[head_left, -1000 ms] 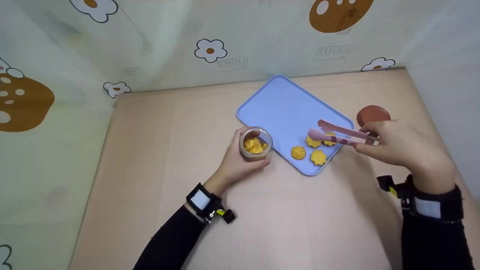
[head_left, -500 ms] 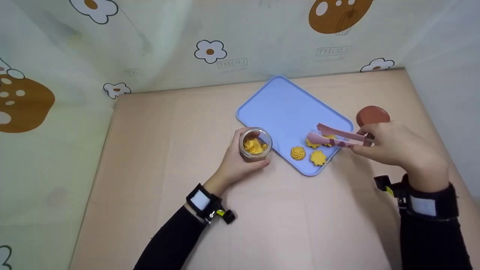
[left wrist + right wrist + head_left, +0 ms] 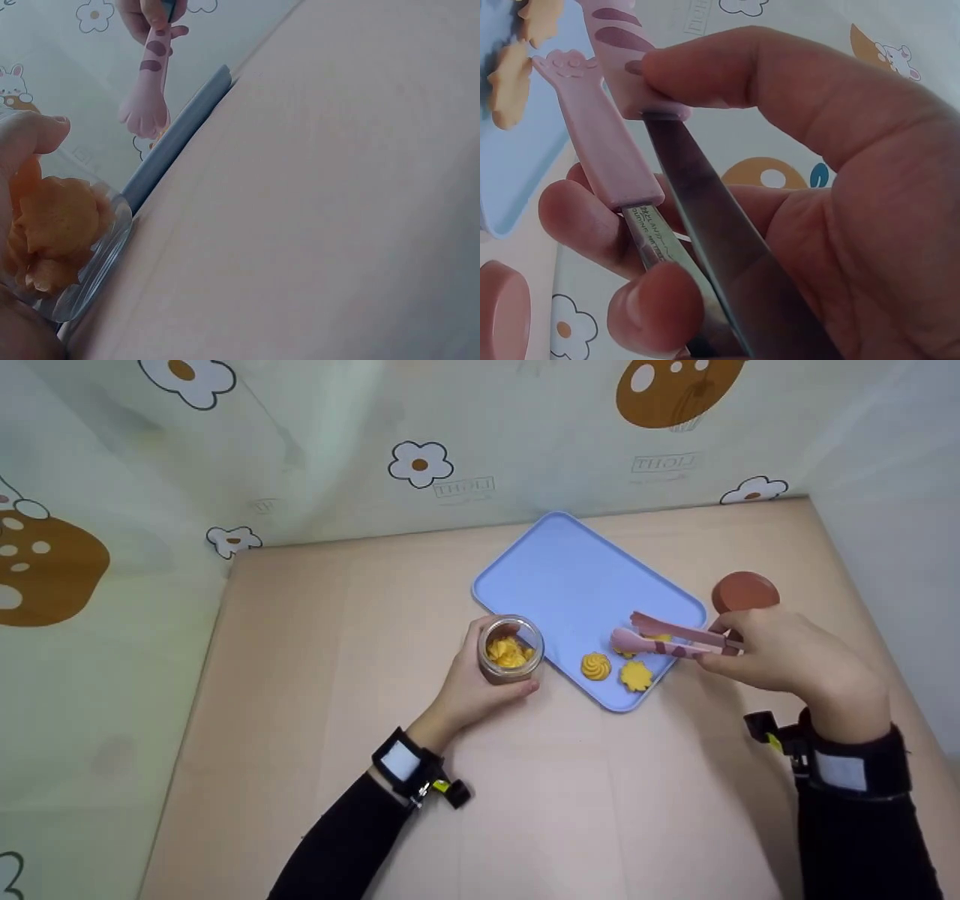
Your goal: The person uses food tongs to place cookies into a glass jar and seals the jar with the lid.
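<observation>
Pink tongs (image 3: pixel 664 635) with paw-shaped tips are pinched in the right hand (image 3: pixel 787 652), thumb and fingers curled round the steel shank as the right wrist view shows. Their tips are slightly parted and poised over two partly hidden yellow cookies (image 3: pixel 658 638) near the right edge of the blue tray (image 3: pixel 570 577); whether the tips touch a cookie cannot be told. Two more lie uncovered at the tray's near corner: a swirl cookie (image 3: pixel 596 666) and a flower cookie (image 3: pixel 636 676), just apart from each other.

The left hand (image 3: pixel 472 690) wraps round a glass jar (image 3: pixel 511 649), fingers curled about its wall, holding it upright on the table (image 3: pixel 315 675), just beside the tray's near-left edge. The jar stands open-mouthed and already contains several yellow cookies; the grip appears to steady it close to the tray.

A brown lid (image 3: pixel 745 592) lies flat on the table beyond the tray's right corner, just behind the right hand. Patterned sheeting (image 3: pixel 420 461) with flowers encloses the table's far and side edges.
</observation>
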Tool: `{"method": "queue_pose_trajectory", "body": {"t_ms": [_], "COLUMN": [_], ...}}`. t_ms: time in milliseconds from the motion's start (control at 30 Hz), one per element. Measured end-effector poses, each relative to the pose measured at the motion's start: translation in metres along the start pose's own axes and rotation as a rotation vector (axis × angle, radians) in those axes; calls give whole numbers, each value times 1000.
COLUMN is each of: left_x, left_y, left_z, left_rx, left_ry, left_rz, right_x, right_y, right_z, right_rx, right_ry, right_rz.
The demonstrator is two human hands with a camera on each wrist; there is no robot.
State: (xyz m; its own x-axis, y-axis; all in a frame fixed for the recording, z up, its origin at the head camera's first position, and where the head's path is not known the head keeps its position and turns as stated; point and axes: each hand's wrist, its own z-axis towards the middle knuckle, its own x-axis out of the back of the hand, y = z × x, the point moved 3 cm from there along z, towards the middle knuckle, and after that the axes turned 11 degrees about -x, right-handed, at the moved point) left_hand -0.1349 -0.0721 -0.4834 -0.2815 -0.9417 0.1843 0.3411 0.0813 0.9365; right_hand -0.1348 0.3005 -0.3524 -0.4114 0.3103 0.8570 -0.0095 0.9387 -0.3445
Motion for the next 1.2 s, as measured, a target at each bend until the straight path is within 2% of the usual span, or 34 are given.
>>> {"method": "queue_pose_trajectory", "body": {"t_ms": [933,1200], "left_x": [0,1], "left_y": [1,1], "left_z": [0,1], "left_rx": [15,12], "left_ry": [-6,-8], "left_rz": [2,-2], "right_x": [-7,-9], "right_y": [0,4], "right_z": [1,12], "right_rx": [16,51], "right_ry": [-64,-56], "right_rz": [-19,-9]}}
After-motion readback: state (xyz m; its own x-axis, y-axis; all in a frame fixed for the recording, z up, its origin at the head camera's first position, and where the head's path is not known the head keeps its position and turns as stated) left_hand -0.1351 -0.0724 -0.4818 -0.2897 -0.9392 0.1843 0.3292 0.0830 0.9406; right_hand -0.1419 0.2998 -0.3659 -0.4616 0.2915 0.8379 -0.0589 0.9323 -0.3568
